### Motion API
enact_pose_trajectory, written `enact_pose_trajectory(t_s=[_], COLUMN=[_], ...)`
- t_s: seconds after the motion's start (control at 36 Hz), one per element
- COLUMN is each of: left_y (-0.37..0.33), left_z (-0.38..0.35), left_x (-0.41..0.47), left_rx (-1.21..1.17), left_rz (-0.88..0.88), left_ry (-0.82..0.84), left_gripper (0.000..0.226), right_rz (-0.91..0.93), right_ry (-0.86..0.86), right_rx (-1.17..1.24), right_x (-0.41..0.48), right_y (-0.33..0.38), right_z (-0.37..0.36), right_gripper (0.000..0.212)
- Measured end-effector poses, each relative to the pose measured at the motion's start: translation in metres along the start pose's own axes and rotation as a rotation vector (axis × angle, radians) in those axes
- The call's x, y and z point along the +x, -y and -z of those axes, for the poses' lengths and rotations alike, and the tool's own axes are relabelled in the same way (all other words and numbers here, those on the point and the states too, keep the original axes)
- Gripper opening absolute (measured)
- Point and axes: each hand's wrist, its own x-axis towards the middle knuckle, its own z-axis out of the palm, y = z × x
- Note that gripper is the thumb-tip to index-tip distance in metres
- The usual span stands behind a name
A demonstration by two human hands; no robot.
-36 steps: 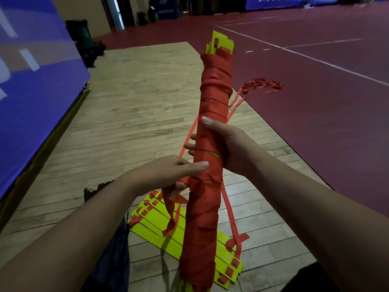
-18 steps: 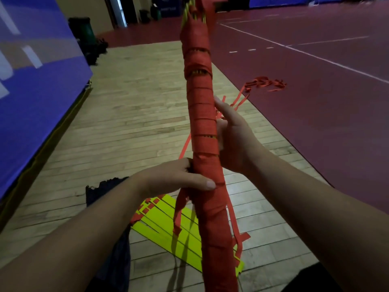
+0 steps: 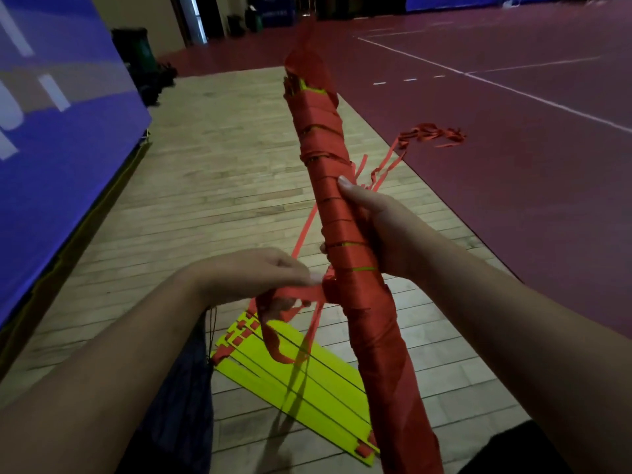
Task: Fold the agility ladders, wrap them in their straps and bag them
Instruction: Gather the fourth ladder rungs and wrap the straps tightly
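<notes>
Flat yellow plastic rungs lie on the plank floor beside a dark fabric bag. The left hand, fingers curled, pinches a flat red webbing strap leading off the bundle. The right hand grips the strap-wound cylindrical ladder bundle, held tilted upright at centre. The white lettering on the blue banner is unreadable.

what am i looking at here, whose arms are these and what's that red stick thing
There is no machine here. A person wears a camera on the head, and it looks down at their own two bare hands. The right hand grips the bundle, a folded yellow ladder wound in red strap and held up at a tilt. The left hand pinches the loose strap beside it. On the wooden floor below lie a second ladder, flat and yellow, and a dark bag.
</notes>
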Motion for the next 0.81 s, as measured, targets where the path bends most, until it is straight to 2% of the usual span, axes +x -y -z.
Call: enact_pose_trajectory(t_s=[0.06,0.14,0.22,0.31,0.39,0.47,0.56,0.61,0.69,0.75,0.81], left_y=[-0.006,-0.011,-0.006,0.002,0.012,0.015,0.012,0.012,0.011,0.013,0.013], left_z=[-0.007,-0.020,-0.027,-0.034,-0.036,-0.027,-0.019,-0.015,-0.012,-0.009,-0.007], left_x=[0.005,0.015,0.025,0.033,0.038,0.036,0.031,0.031,0.027,0.026,0.025], left_rx=[-0.063,-0.022,0.207,0.469,0.536,0.406,0.236,0.125,-0.068,-0.194,-0.270], left_rz=[-0.037,-0.018,0.036,0.079,0.137,0.127,0.040,-0.026,-0.108,-0.154,-0.209], left_ry=[-0.119,-0.236,-0.377,-0.478,-0.517,-0.493,-0.505,-0.520,-0.472,-0.441,-0.417], left_gripper=[0.041,0.047,0.070,0.071,0.067,0.041,0.023,0.026,0.036,0.039,0.031], right_rz=[0.011,0.050,0.069,0.076,0.044,0.051,0.094,0.111,0.106,0.104,0.096], right_ry=[-0.044,-0.128,-0.234,-0.318,-0.316,-0.246,-0.137,-0.069,0.003,0.002,-0.042], right_rx=[-0.023,-0.064,-0.093,-0.161,-0.214,-0.213,-0.122,-0.087,-0.045,-0.037,-0.087], right_x=[0.004,0.011,0.014,0.017,0.016,0.012,0.002,-0.005,-0.009,-0.008,-0.004], right_y=[-0.005,-0.011,-0.015,-0.023,-0.028,-0.021,-0.007,0.002,0.008,0.007,0.002], right_z=[0.001,-0.001,-0.007,-0.016,-0.024,-0.029,-0.031,-0.029,-0.018,-0.011,-0.004], right_gripper=[0.040,0.040,0.044,0.046,0.044,0.043,0.027,0.026,0.036,0.041,0.044])
